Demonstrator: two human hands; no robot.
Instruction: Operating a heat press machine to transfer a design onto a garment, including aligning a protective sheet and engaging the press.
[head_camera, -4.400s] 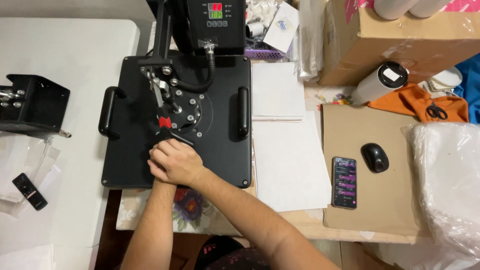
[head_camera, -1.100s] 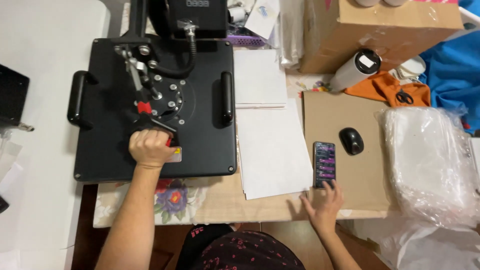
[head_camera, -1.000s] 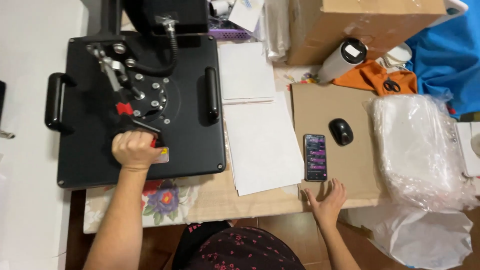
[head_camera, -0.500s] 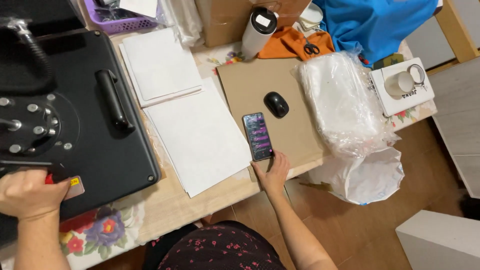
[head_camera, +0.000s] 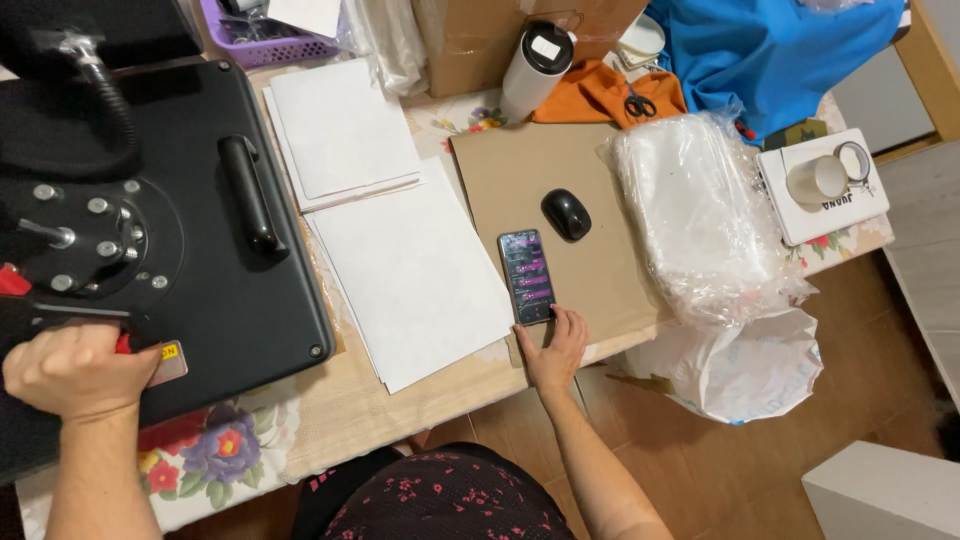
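Left hand is a closed fist clamped on the handle of the black heat press, at the press's near edge. A small yellow-and-white sticker sits on the press just beside the fist. Right hand lies flat, fingers slightly apart, fingertips touching the bottom edge of the one phone; the phone screen is lit and it rests on a brown cardboard sheet. One black mouse sits just beyond the phone. Two stacks of white paper lie between press and cardboard. One cardboard box stands at the back, with one white tumbler with a black lid leaning against it. One purple basket is behind the press. One clear plastic-wrapped bundle lies right of the cardboard, one white bag hangs below it. One white flat box carries a cup. One pair of scissors lies on orange cloth.
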